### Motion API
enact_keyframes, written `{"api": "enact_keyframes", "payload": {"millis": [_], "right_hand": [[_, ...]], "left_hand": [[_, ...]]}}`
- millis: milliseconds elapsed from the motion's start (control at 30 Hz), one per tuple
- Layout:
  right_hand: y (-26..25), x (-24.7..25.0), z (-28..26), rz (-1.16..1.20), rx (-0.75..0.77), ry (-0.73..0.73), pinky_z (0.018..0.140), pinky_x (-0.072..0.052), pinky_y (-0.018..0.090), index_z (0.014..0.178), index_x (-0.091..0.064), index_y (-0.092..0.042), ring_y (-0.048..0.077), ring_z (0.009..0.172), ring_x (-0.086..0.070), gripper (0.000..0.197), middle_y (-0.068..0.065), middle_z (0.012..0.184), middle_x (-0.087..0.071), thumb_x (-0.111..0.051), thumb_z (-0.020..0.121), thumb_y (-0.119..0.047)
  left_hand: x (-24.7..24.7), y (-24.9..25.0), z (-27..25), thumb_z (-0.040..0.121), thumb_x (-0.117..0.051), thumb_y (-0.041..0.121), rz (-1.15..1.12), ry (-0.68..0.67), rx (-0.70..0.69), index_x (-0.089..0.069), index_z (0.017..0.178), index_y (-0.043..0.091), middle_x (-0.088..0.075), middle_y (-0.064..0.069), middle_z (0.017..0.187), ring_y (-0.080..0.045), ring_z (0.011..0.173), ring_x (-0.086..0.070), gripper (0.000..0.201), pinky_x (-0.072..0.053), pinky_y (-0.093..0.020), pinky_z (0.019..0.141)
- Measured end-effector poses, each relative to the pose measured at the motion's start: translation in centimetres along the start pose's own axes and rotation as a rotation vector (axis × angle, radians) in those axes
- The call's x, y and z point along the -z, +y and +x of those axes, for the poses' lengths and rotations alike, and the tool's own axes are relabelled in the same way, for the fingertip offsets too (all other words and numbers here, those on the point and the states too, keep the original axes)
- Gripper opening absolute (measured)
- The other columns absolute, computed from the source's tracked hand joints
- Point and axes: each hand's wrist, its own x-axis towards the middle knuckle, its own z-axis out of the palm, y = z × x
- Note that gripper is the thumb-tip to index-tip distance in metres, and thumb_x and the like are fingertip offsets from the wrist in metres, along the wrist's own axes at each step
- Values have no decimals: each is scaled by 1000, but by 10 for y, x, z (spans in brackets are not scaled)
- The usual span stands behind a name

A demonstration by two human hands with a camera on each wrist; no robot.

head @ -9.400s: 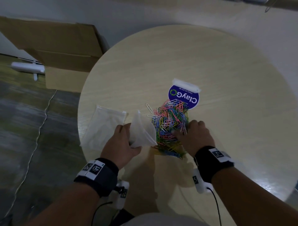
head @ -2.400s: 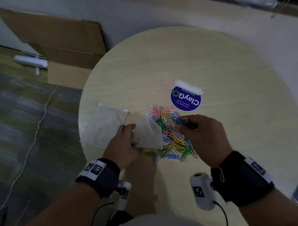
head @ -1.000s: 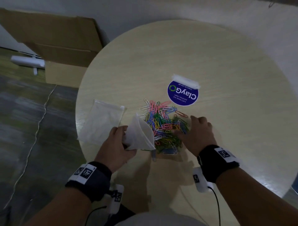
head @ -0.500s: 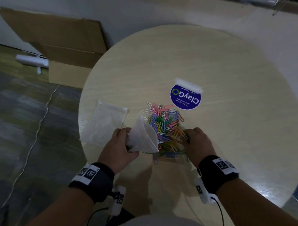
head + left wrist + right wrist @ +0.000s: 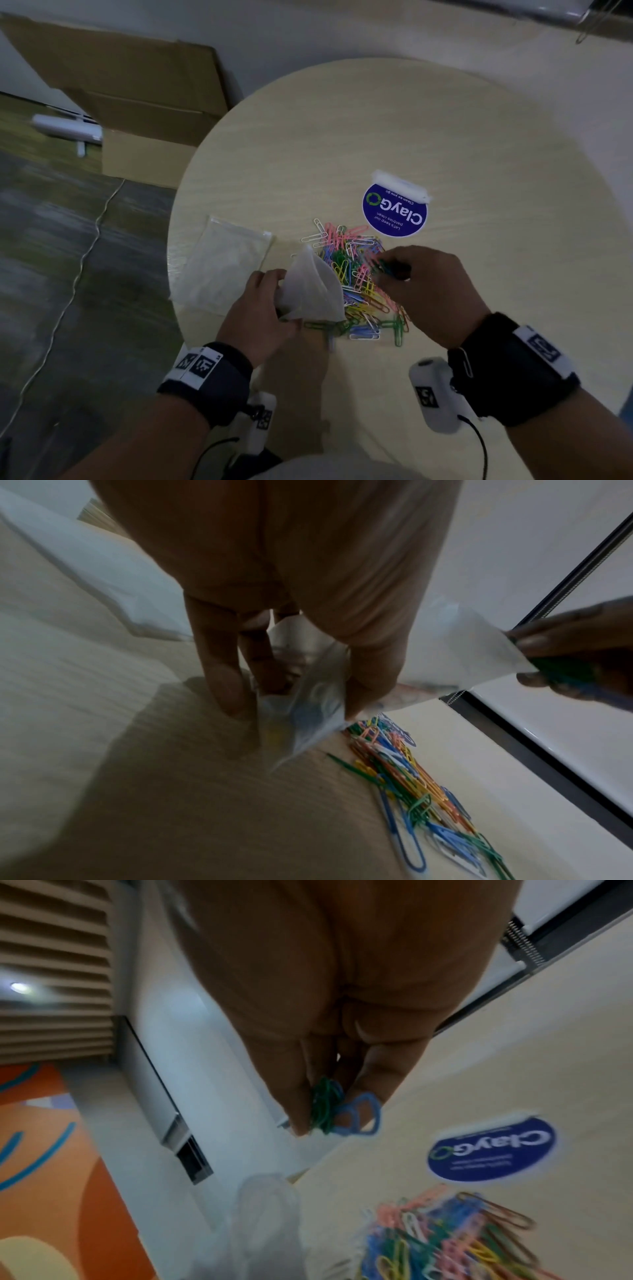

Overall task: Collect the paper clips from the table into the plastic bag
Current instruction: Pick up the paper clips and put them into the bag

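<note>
A heap of coloured paper clips (image 5: 356,284) (image 5: 411,785) (image 5: 455,1240) lies on the round pale wooden table (image 5: 445,144). My left hand (image 5: 263,305) (image 5: 298,691) grips a small clear plastic bag (image 5: 311,291) (image 5: 308,710) just left of the heap, mouth held open and upward. A few clips show through the bag in the left wrist view. My right hand (image 5: 407,274) (image 5: 335,1112) is lifted above the heap and pinches a small bunch of green and blue clips (image 5: 339,1112) (image 5: 390,265) beside the bag's mouth.
A second flat clear bag (image 5: 222,270) lies near the table's left edge. A round blue sticker (image 5: 394,210) with a white tab sits behind the heap. A cardboard box (image 5: 137,102) stands on the floor beyond the table's left side.
My right hand has risen off the heap with a pinch of clips and moved toward the bag's mouth. My left hand keeps the bag where it was.
</note>
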Motion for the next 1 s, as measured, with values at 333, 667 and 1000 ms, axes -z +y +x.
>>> {"api": "enact_keyframes", "payload": {"millis": [333,667,1000], "right_hand": [[-42,-29,24,-157,101,-296,60,-27,29,81,-66,-11,24,78,-56,17,3,74,-62,-65,75,-26],[5,-15,6,374,-215,-66,70,-55,31,84,-72,-26,9,69,-67,14,-6,75,-74,-73,76,-15],[68,-73,-35,-175,-257,-203,69,-45,37,79,-56,-17,37,84,-60,6,14,88,-60,-62,78,-16]], "left_hand": [[-1,-3,0,65,-83,21,-30,25,-80,-51,126,22,-42,7,107,-24,92,-64,68,-45,-27,71],[0,-6,1,68,-82,25,-111,-7,-31,-48,129,27,-44,7,114,-18,95,-61,70,-52,-35,81],[3,-25,-15,62,-86,15,-189,70,4,-51,127,26,-45,8,111,-2,96,-58,74,-53,-30,85]]}}
